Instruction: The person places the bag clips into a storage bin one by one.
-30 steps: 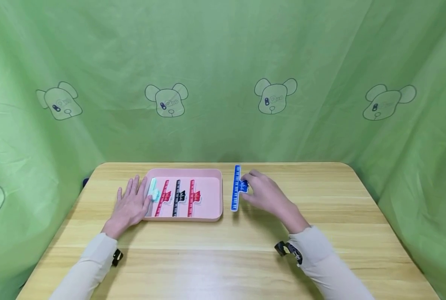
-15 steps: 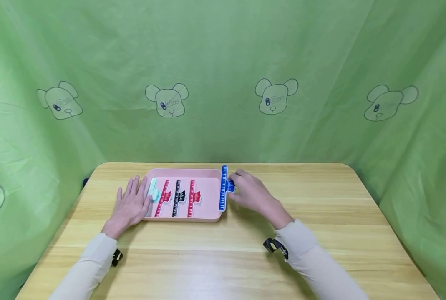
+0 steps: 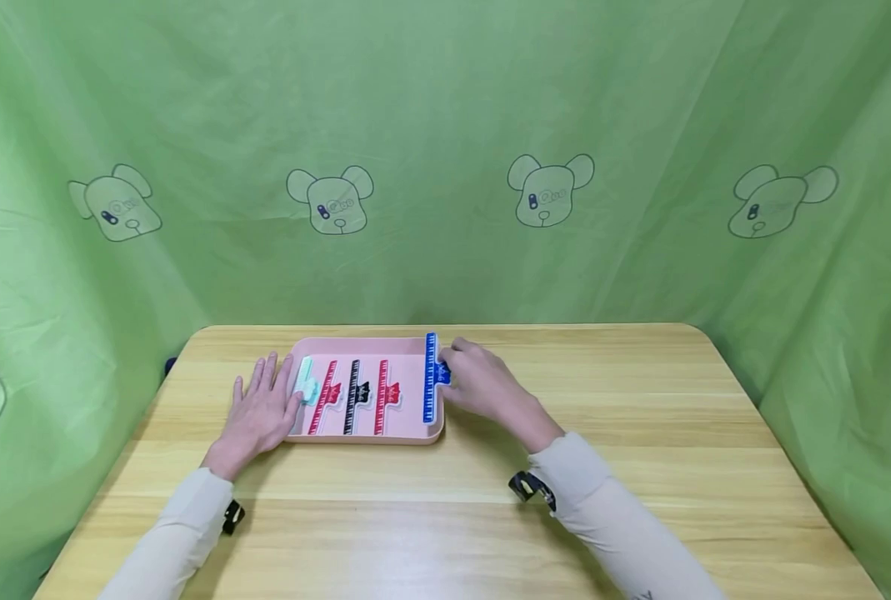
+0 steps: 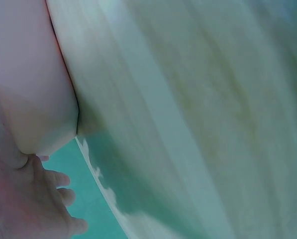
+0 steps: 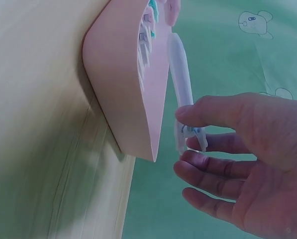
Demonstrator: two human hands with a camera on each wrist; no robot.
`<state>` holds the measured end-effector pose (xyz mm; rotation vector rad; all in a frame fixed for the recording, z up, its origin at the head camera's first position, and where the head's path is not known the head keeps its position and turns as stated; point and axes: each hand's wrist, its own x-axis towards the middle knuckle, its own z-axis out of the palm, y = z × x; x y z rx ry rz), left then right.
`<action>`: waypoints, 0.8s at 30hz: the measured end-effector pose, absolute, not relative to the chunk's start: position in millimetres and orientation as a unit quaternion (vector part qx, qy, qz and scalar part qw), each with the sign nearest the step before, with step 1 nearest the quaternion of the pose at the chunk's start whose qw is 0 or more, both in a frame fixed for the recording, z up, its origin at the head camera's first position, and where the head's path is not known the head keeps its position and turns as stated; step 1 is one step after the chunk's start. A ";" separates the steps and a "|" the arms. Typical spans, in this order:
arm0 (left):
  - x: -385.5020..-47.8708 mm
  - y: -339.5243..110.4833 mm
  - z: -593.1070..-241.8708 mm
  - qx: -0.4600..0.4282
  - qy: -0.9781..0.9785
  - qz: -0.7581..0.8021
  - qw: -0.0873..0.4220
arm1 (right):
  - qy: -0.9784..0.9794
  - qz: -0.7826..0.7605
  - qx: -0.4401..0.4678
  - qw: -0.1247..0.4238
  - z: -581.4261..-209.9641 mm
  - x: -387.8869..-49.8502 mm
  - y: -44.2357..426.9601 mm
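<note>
In the head view my right hand (image 3: 490, 387) pinches a blue music clip (image 3: 430, 379) with a piano-key edge by its handle. The clip hangs over the right end of a pink tray (image 3: 411, 421). From the right wrist view, thumb and fingers close on the sprung handle of the clip (image 5: 180, 64), which is raised above the tray's rim. My left hand (image 3: 253, 412) lies with straight fingers against the tray's left rim, partly covering that end. Inside the tray lie a mint clip (image 3: 307, 383), a red clip (image 3: 323, 398), a black clip (image 3: 352, 398) and a second red clip (image 3: 382, 397).
The tray sits toward the back left of a wooden table (image 3: 415, 517). A green curtain (image 3: 445, 275) with bear-head drawings hangs behind and at both sides. Each wrist wears a black band, such as the right band (image 3: 531, 487).
My right hand has carried the blue clip leftward from beside the tray to above its right end. The left hand stays where it was.
</note>
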<state>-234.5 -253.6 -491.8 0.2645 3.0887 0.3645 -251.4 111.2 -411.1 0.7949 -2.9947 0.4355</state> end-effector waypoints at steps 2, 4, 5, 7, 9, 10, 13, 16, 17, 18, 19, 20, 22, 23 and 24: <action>-234.7 -253.4 -491.8 0.084 0.990 0.116 0.009 | -0.958 0.136 0.254 0.004 -410.9 -251.8 107.8; -234.6 -253.4 -491.7 0.085 0.990 0.116 0.010 | -0.958 0.131 0.254 0.002 -411.3 -252.2 104.3; -234.7 -253.7 -491.7 0.085 0.989 0.117 0.012 | -0.959 0.130 0.254 0.000 -412.0 -252.6 102.6; -234.8 -254.4 -492.1 0.085 0.990 0.114 0.014 | -0.959 0.122 0.256 0.000 -413.7 -253.4 99.3; -234.9 -254.8 -492.6 0.087 0.990 0.115 0.014 | -0.959 0.112 0.262 0.002 -415.7 -254.3 96.4; -234.9 -255.2 -493.2 0.087 0.989 0.115 0.013 | -0.958 0.109 0.265 0.003 -416.6 -254.6 94.9; -235.0 -255.7 -494.5 0.087 0.990 0.115 0.011 | -0.957 0.099 0.274 0.005 -418.9 -255.1 90.7; -234.7 -256.0 -494.8 0.088 0.990 0.114 0.009 | -0.957 0.093 0.276 0.004 -421.8 -254.6 86.8; -234.7 -256.0 -494.8 0.088 0.990 0.114 0.009 | -0.957 0.091 0.276 0.003 -422.5 -254.5 85.3; -234.8 -255.8 -494.7 0.088 0.989 0.114 0.008 | -0.957 0.089 0.275 0.003 -423.4 -254.4 83.9; -234.9 -255.7 -494.6 0.089 0.989 0.114 0.007 | -0.957 0.087 0.275 0.004 -423.9 -254.4 82.4; -235.1 -255.6 -494.5 0.090 0.989 0.114 0.005 | -0.957 0.083 0.277 0.005 -424.3 -254.3 80.9; -235.6 -255.6 -494.6 0.090 0.989 0.114 0.004 | -0.957 0.080 0.280 0.007 -425.3 -254.2 78.0; -235.6 -255.6 -494.7 0.090 0.989 0.114 0.003 | -0.956 0.080 0.281 0.009 -425.9 -254.1 76.6; -235.6 -255.7 -494.9 0.090 0.989 0.113 0.002 | -0.956 0.077 0.283 0.013 -426.7 -254.3 75.5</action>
